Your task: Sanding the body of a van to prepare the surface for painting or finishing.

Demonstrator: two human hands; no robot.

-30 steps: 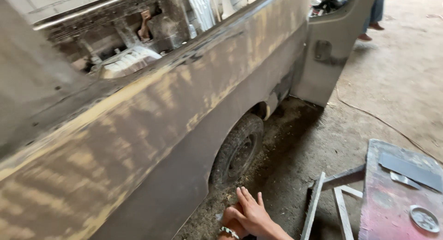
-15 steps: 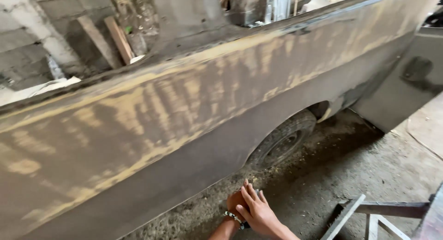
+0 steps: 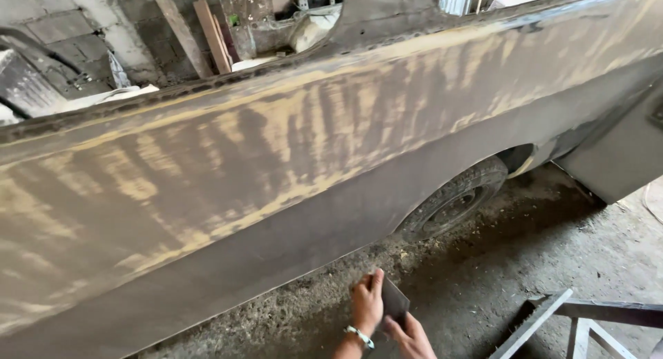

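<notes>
Low in the head view, my left hand [image 3: 367,305], with a beaded bracelet on its wrist, grips the left edge of a thin dark flat scraper blade [image 3: 396,300]. My right hand [image 3: 412,337] holds the same blade from below, and only its fingers show at the frame's edge. Both hands hover over the dirt floor, just in front of the lower edge of a car's side panel [image 3: 290,166]. That panel is grey and streaked with yellowish filler patches.
The car's rear wheel [image 3: 456,204] sits to the right of my hands, with an open grey door [image 3: 621,152] beyond it. A metal frame stand [image 3: 552,317] lies at the lower right. Wooden planks [image 3: 200,34] lean on the block wall behind the car.
The view has swung left along the car and the wheel has shifted right. My hands, earlier stacked together, now hold the dark blade between them.
</notes>
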